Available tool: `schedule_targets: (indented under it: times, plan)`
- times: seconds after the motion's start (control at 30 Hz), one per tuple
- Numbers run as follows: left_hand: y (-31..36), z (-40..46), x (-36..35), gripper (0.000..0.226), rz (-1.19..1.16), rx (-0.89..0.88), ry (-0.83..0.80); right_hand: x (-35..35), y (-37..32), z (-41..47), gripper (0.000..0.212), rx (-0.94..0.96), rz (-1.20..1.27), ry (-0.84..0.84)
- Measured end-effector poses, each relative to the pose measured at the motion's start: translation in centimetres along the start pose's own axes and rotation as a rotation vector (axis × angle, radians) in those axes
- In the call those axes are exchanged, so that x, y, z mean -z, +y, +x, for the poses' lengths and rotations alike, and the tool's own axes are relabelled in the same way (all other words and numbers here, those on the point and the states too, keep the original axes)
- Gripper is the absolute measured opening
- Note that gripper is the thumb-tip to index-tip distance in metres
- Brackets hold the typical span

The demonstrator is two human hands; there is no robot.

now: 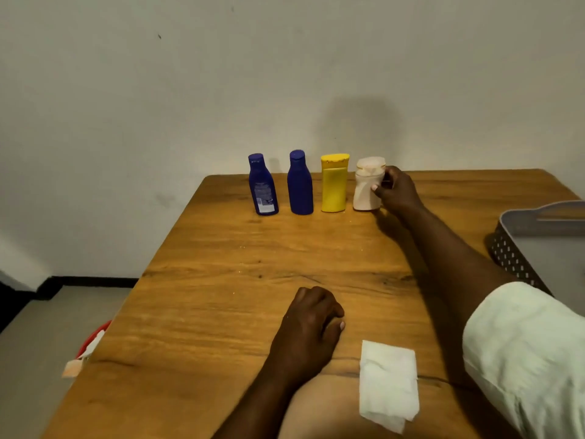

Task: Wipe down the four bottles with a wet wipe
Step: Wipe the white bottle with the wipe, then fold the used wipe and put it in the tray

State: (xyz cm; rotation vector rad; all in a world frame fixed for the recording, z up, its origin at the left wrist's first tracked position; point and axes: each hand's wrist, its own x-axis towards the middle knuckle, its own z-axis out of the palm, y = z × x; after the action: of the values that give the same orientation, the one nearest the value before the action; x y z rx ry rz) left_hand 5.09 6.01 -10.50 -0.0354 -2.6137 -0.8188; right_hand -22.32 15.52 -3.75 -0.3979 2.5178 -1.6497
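Note:
Four bottles stand in a row at the far edge of the wooden table [221,280]: a blue bottle with a label [263,185], a plain blue bottle [300,183], a yellow bottle [334,183] and a pale pink bottle [366,185]. My right hand [397,190] grips the pale pink bottle from its right side, thumb on its front. My left hand [311,318] rests on the table near the front with curled fingers, holding nothing. A folded white wet wipe [388,384] lies flat on the table just right of my left hand.
A grey perforated basket [519,258] sits at the table's right edge. Off the left edge, a red bin [95,339] with crumpled paper stands on the floor. A white wall rises right behind the bottles.

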Motion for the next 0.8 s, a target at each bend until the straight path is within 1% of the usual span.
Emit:
schedule_targets:
  times: [0.27, 0.53, 0.67, 0.73, 0.8]
  plan:
    - [0.1, -0.2, -0.1, 0.005, -0.010, 0.017, -0.022, -0.7, 0.8, -0.4, 0.038, -0.042, 0.145, 0.011]
    - [0.3, -0.3, 0.0, 0.008, -0.013, 0.036, -0.041, -0.4, 2.6, -0.5, 0.057, -0.086, 0.198, -0.015]
    - [0.5, -0.3, 0.3, 0.021, -0.013, 0.050, -0.059, -0.1, 3.4, -0.6, 0.065, -0.184, 0.295, 0.015]
    - [0.5, -0.4, 0.4, 0.030, -0.010, 0.049, -0.082, 0.1, 3.7, -1.0, 0.064, -0.222, 0.349, 0.053]
    - [0.6, -0.4, 0.5, 0.041, 0.016, 0.047, -0.118, 0.3, 3.9, -1.5, 0.061, -0.215, 0.344, 0.085]
